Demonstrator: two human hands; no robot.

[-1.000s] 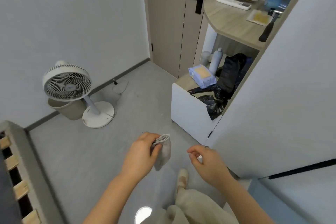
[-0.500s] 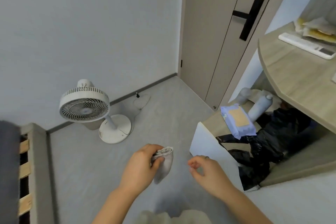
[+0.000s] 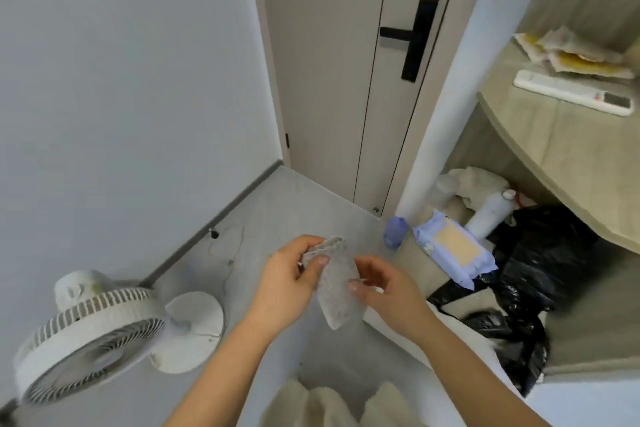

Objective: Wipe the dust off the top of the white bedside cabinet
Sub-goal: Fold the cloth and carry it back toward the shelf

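Both hands are meeting at the grey cloth [image 3: 337, 291], which is hanging in front of the person just beside the white bedside cabinet [image 3: 412, 255] and not yet touching its top. The left hand [image 3: 291, 284] is gripping the bunched upper end, thumb pressing across the front. The right hand [image 3: 384, 291], fingers curled, is pinching the cloth's right edge. Spreading it into a flat pad is looking worthwhile, since the wipes pack [image 3: 453, 250] and black bag [image 3: 530, 270] are crowding the top, leaving little bare surface.
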